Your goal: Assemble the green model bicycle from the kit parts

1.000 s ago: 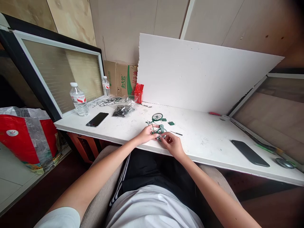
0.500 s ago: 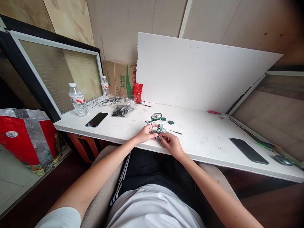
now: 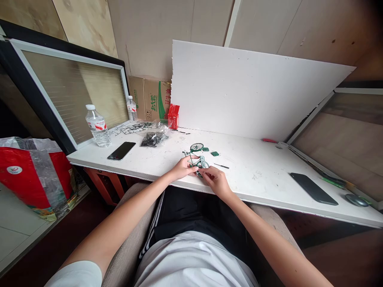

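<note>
A small green model bicycle [image 3: 196,155] stands near the front edge of the white table [image 3: 254,167]. My left hand [image 3: 183,168] pinches its frame from the left. My right hand [image 3: 216,179] is closed on the rear part of the bicycle from the right. Its front wheel [image 3: 196,147] sticks up behind my fingers. Two loose green parts [image 3: 214,153] and a thin dark pin [image 3: 222,166] lie just behind my right hand.
A black phone [image 3: 121,150], a water bottle [image 3: 95,125], a bag of dark parts [image 3: 153,138] and part frames [image 3: 131,128] lie at the left. Another phone [image 3: 313,188] lies at the right. A white board [image 3: 254,91] leans at the back, next to a red carton [image 3: 173,116].
My hands and the bicycle stay almost where they were; the fingers shift slightly on the model. The view has drifted a little.
</note>
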Available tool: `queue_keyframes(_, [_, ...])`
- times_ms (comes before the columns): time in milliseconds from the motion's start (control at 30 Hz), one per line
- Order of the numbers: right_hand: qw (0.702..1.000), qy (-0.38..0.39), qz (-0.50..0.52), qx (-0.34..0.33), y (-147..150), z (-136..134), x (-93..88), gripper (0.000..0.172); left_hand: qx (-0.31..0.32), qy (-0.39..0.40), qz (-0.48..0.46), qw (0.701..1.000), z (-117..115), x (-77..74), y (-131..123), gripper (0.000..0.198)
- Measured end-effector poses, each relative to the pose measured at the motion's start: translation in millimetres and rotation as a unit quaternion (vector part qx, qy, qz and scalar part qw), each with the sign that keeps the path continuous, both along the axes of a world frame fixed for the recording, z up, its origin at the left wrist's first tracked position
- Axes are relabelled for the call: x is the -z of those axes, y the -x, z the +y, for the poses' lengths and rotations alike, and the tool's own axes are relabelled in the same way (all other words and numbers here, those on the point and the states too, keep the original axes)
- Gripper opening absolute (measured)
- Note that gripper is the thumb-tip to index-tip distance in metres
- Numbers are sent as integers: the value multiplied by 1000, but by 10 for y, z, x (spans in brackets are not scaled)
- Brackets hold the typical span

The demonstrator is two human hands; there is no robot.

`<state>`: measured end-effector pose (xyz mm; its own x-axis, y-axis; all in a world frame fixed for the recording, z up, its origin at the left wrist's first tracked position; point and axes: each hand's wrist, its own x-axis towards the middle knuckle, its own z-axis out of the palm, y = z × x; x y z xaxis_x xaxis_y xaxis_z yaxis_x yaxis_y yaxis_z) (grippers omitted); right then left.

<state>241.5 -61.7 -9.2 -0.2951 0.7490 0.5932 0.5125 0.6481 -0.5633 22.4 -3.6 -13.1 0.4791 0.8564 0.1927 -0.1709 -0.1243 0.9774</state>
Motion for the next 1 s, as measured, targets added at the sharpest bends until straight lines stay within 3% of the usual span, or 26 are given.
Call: queue_keyframes(1000, [1000,-21,-22,0,-10,3,17,49,-23,-11,5,1000,-82,-65,-8,80])
